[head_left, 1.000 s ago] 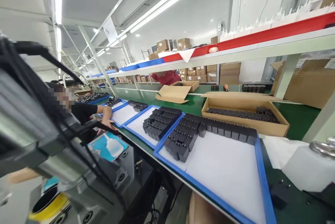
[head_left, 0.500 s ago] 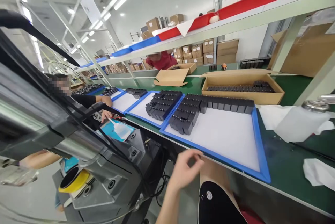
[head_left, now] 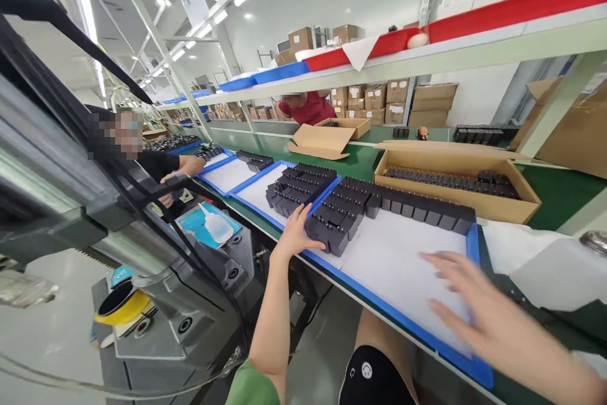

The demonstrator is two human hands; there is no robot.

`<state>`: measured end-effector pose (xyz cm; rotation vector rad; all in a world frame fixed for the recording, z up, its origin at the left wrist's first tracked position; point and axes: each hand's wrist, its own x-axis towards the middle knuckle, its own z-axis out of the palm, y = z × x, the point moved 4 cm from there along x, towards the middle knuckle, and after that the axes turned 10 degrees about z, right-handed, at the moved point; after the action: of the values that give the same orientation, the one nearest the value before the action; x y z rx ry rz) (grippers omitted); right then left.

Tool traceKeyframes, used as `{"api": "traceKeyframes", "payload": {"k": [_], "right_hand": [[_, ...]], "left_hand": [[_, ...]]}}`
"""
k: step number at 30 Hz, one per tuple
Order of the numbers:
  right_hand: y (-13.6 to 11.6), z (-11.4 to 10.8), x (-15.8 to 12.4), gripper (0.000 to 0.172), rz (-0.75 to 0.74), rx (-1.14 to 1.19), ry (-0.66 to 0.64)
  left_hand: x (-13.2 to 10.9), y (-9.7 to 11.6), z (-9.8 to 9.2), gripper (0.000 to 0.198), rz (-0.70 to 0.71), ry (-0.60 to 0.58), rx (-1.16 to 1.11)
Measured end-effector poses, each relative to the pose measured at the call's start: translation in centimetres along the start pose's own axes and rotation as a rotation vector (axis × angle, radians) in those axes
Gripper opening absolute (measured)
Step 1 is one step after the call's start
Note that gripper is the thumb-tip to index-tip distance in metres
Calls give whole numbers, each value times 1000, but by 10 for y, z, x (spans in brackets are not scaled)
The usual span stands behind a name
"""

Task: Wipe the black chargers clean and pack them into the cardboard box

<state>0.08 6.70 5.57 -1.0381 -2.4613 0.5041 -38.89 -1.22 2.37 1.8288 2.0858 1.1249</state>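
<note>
Left hand (head_left: 294,239) has risen beside blocks (head_left: 337,239) in one tray (head_left: 473,246); right hand (head_left: 467,294) has appeared above it; both hands' fingers apart.

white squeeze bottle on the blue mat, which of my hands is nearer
Left. Your left hand is by the black blocks, right of the squeeze bottle; your right hand is much farther right, over the blue tray.

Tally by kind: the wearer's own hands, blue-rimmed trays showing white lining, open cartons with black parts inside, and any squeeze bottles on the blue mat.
Own hands: 2 (left hand, right hand)
Blue-rimmed trays: 4
Open cartons: 2
Squeeze bottle: 1
Total: 9
</note>
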Motion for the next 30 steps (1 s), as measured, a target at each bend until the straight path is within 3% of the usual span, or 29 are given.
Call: {"api": "traceKeyframes", "payload": {"k": [1, 3, 6, 10, 15, 22, 27, 30], "right_hand": [[-18, 20, 22, 57, -19, -10, -134], [-56, 57, 65, 64, -58, -44, -242], [-96, 100, 115, 72, -36, -129, -209], [-112, 133, 140, 64, -62, -194, -133], [-112, 146, 133, 55, -90, -272, -48], [-120, 145, 133, 40, -153, -299, 17], [-137, 139, 125, 47, -169, -302, 19], [-140, 136, 127, 43, -185, -295, 9]], "left_hand": [[6, -1, -1, 124, 27, -41, 13], [13, -1, 0, 124, 87, -116, 30], [15, 0, 8, 121, 145, -191, 51], [8, -2, 16, 113, 165, -200, 65], [-3, 2, 19, 96, 177, -144, 47], [-9, 14, 14, 75, 182, -34, 89], [-12, 19, 10, 64, 233, -76, 103], [-2, 12, 2, 54, 276, -159, 85]]}}
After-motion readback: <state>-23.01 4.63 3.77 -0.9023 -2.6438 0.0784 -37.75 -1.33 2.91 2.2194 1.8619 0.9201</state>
